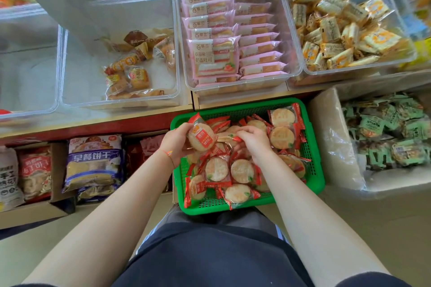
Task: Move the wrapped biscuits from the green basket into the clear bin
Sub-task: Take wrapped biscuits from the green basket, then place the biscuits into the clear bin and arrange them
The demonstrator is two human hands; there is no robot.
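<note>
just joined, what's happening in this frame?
A person is working over a green basket full of red-wrapped round biscuits. The left hand holds one wrapped biscuit lifted above the pile, and the right hand reaches into the heap, fingers curled among the packets. Clear bins sit on the shelf above; the one up and to the left holds only a few small wrapped cakes.
</note>
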